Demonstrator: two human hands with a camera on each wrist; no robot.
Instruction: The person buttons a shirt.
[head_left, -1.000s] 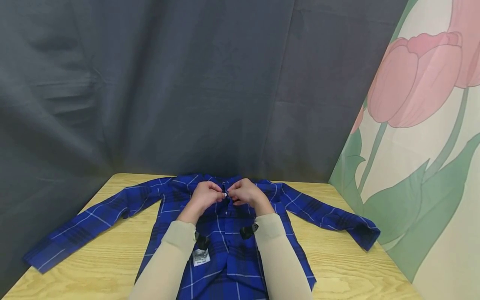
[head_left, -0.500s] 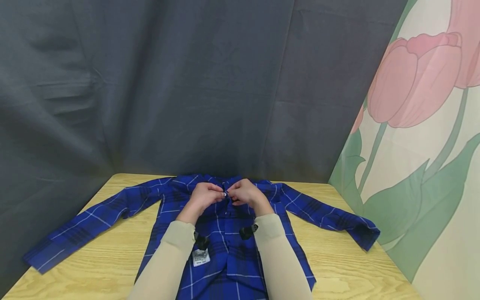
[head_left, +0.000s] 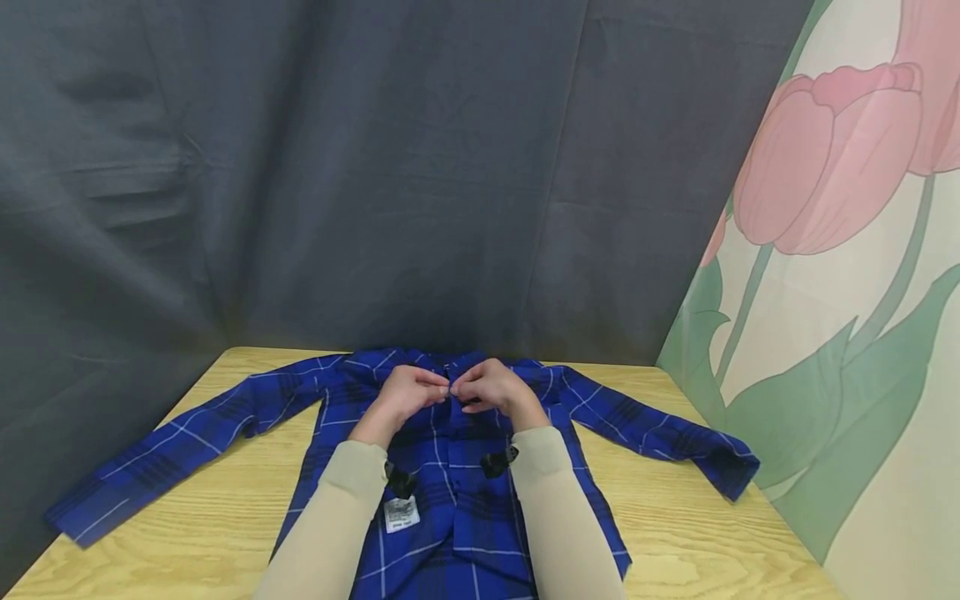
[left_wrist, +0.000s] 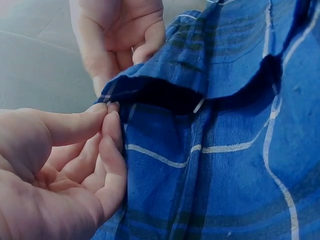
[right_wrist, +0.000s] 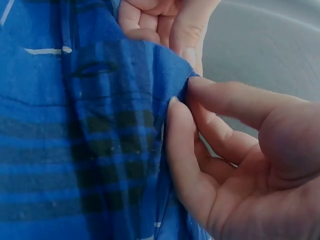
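Note:
A blue plaid long-sleeved shirt (head_left: pixel 457 492) lies spread out, its collar toward the far edge. Near the collar my left hand (head_left: pixel 405 396) and right hand (head_left: pixel 493 389) meet at the front opening, fingertips right against each other. In the left wrist view, my left thumb and forefinger pinch the shirt's front edge, and a small white sliver like a button's edge (left_wrist: pixel 198 106) shows in the fold below. My right thumb and forefinger pinch the other front edge in the right wrist view, close to a buttonhole (right_wrist: pixel 93 69). Fingers hide the exact spot between them.
The shirt rests on a light wooden table (head_left: pixel 675 533). Its sleeves (head_left: pixel 202 421) reach out to both sides. A white label (head_left: pixel 401 514) lies on the lower front. Behind stands a dark grey curtain (head_left: pixel 420 183), with a tulip-patterned panel (head_left: pixel 832 317) at the right.
The fingertips of both hands have closed together slightly. The white button seen between them earlier is now hidden in the head view. The shirt lies as before.

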